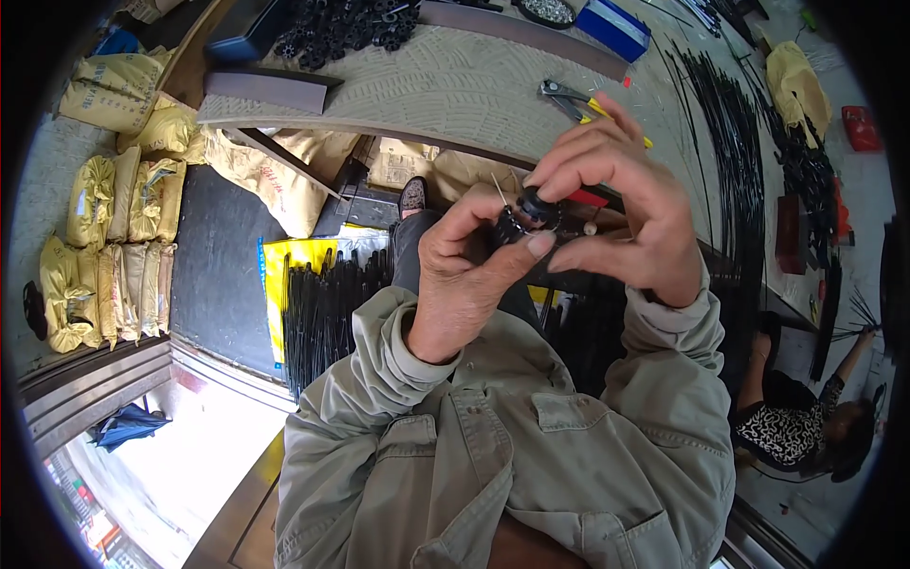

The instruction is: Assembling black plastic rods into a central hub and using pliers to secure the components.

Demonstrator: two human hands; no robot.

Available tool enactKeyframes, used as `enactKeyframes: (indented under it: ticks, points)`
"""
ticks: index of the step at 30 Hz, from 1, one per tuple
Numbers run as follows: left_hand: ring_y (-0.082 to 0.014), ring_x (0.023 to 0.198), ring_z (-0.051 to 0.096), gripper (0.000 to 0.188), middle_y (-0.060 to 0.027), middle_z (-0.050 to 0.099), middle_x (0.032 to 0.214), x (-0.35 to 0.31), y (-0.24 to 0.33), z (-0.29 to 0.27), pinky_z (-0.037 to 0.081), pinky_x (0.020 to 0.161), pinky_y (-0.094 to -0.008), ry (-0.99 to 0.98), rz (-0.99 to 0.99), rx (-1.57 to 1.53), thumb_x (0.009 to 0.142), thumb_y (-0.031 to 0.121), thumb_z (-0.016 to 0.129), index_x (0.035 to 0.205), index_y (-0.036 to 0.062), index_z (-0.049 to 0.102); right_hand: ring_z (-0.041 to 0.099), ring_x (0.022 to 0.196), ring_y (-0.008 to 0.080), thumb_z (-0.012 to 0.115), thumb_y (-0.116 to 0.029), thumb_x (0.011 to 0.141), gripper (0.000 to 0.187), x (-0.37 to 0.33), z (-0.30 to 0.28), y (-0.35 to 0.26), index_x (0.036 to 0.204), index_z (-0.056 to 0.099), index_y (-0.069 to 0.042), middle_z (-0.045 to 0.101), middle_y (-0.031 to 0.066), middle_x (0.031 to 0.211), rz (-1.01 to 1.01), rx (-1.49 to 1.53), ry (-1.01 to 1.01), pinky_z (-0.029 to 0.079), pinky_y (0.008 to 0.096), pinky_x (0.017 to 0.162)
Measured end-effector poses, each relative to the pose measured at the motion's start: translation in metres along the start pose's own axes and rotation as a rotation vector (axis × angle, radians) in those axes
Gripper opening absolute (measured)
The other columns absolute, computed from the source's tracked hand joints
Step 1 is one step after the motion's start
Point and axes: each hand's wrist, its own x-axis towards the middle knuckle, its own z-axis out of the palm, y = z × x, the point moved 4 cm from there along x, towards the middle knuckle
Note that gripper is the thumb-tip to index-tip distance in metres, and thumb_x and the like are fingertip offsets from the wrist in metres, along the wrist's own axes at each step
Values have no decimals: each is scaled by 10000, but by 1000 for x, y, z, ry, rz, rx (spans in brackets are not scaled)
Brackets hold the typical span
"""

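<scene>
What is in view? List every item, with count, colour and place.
small round part: one, black, pinched between both hands
pliers: one, yellow handles, on table behind hands
table: one, grey, top centre
round parts pile: many, black, table's far edge
box: one, blue, table top
sacks: many, yellow, left floor
rod bundles: many, black, right
co-worker: one, patterned top, lower right
left hand: grip on part
right hand: grip on part

Your desk (427,85) carries pliers (569,98) near its right edge, a blue box (614,27) and black parts (346,24) along its far edge. Yellow sacks (114,237) lie on the floor.
</scene>
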Motion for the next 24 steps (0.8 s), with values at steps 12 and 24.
enactKeyframes:
  ticks: [12, 24]
  points:
    - [-55, 843, 488, 263, 0, 541, 896, 0, 1, -9, 406, 746, -194, 15, -81, -32, 784, -10, 616, 1030, 5, 524, 528, 968, 212, 665, -75, 661, 198, -17, 21, -8, 839, 579, -75, 632, 29, 863, -66, -253, 309, 89, 451, 1043]
    - [-103, 827, 524, 279, -54, 573, 948, 0, 6, -14, 421, 763, -231, 45, 47, -49, 751, 13, 650, 1008, -10, 543, 514, 964, 166, 697, -52, 674, 203, -39, 63, 21, 835, 575, -29, 597, 80, 936, 267, 739, 666, 301, 324, 940]
